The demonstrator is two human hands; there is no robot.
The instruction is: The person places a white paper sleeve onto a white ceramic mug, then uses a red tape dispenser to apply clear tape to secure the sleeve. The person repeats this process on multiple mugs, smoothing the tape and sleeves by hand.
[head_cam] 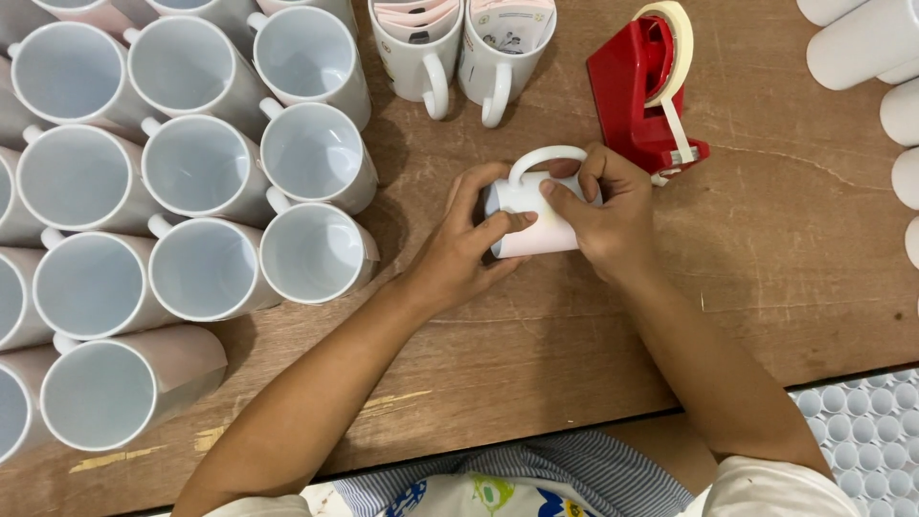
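Plywood table (766, 268), white mugs (206, 163), hands (546, 225)

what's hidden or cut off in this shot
Head view only:
- White ceramic mug lying on its side: most of its body and its mouth are covered by the left hand and right hand.
- Red tape dispenser: the free tape end is too small to make out.
- White upright mugs at the left edge: cut off by the frame.
- Two mugs with paper inside: tops cropped.

Brown wooden table (785, 258) with white mugs (201, 168) and red tape dispenser (641, 96)
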